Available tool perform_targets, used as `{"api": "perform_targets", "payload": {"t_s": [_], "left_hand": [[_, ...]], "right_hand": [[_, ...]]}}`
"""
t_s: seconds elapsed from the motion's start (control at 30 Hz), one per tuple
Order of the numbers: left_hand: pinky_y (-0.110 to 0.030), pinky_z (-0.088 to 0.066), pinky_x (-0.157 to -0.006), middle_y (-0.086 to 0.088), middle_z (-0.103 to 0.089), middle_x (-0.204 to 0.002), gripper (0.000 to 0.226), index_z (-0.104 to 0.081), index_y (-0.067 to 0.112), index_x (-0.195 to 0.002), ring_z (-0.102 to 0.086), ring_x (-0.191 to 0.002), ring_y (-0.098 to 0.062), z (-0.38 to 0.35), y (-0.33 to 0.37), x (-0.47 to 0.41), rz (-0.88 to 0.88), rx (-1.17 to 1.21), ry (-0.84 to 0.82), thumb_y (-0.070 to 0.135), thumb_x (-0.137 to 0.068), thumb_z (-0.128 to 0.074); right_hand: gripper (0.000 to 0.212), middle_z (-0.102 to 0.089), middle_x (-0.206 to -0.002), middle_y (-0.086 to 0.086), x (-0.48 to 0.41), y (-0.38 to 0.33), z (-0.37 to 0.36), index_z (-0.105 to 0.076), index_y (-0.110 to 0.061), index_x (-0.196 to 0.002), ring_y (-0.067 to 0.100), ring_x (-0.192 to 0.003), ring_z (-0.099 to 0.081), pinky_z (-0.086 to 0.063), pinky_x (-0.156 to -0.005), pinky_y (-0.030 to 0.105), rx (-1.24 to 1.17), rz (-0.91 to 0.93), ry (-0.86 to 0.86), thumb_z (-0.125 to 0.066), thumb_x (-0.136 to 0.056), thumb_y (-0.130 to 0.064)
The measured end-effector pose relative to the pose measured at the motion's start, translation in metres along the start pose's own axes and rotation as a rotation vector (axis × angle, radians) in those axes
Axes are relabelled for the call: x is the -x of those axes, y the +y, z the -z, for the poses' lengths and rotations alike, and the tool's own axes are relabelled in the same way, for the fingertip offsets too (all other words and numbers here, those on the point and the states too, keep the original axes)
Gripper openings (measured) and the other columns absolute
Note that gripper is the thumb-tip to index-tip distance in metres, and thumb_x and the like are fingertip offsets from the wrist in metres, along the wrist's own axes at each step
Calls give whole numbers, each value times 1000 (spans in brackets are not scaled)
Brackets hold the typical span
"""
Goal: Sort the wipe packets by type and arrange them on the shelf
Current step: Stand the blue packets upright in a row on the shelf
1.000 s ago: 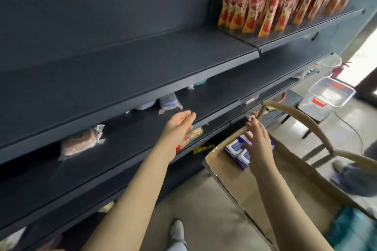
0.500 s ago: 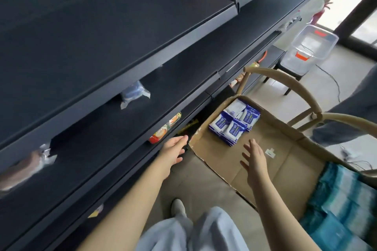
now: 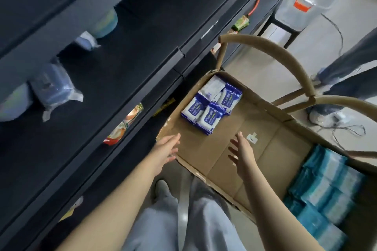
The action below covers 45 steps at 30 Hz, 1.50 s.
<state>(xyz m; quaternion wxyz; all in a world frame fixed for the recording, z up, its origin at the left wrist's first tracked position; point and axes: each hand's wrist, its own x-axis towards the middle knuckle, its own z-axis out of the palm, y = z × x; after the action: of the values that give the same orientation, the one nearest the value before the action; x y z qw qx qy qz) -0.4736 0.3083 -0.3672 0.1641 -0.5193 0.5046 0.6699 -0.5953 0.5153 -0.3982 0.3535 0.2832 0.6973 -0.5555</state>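
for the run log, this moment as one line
left hand: open, at cardboard box rim | right hand: open, over box floor | blue wipe packets: far corner | teal wipe packets: near end

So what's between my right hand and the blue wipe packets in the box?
Only bare cardboard: the box floor between the right hand and the blue packets holds nothing, as the head view shows.

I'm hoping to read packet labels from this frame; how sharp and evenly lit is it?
Head view: blue-and-white packets at the far corner of the cardboard box are sharp, "75%" legible; teal packets near the right edge smear with motion blur; the shelves sit dark, their items soft; the wide lens bows the shelf edges.
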Motion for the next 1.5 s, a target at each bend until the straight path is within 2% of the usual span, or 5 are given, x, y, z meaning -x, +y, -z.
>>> {"api": "perform_targets", "payload": {"t_s": [0.53,0.9,1.07,1.23,1.5], "left_hand": [[-43,-47,-104,-6,-50,-142,65,-41,18,-147,-54,-124,-24,-74,30,-186,172,85,231,42,-92,-65],[-31,-50,-79,-1,-63,-103,33,-55,18,-121,-59,-86,-9,-101,30,-228,162,271,368,34,-94,-64],[-33,-46,-89,4,-62,-98,29,-51,23,-112,-59,-92,-12,-96,24,-239,212,354,362,42,-93,-63],[-25,-45,-73,7,-62,-94,31,-53,23,-109,-57,-82,-7,-92,20,-242,209,332,378,46,-91,-64],[-23,-51,-66,-2,-69,-103,28,-54,19,-116,-68,-86,-12,-87,29,-243,116,309,330,30,-93,-66]], "right_hand": [[53,-59,-132,-2,-179,1,-39,-50,-19,-141,20,-121,-58,-47,-105,42,241,-38,-198,-61,-95,-43],[49,-60,-112,-5,-200,8,-53,-50,-17,-131,16,-106,-62,-52,-97,41,110,-34,-65,-72,-89,-31],[40,-62,-124,4,-208,9,-51,-55,-20,-121,20,-112,-62,-52,-90,35,66,-106,-82,-74,-87,-32],[41,-64,-121,6,-212,10,-52,-56,-17,-119,18,-107,-64,-50,-78,27,34,-136,-94,-76,-86,-29],[20,-61,-87,3,-210,14,-51,-54,-15,-84,15,-72,-57,-49,-68,26,28,-99,-100,-73,-89,-20]]}}
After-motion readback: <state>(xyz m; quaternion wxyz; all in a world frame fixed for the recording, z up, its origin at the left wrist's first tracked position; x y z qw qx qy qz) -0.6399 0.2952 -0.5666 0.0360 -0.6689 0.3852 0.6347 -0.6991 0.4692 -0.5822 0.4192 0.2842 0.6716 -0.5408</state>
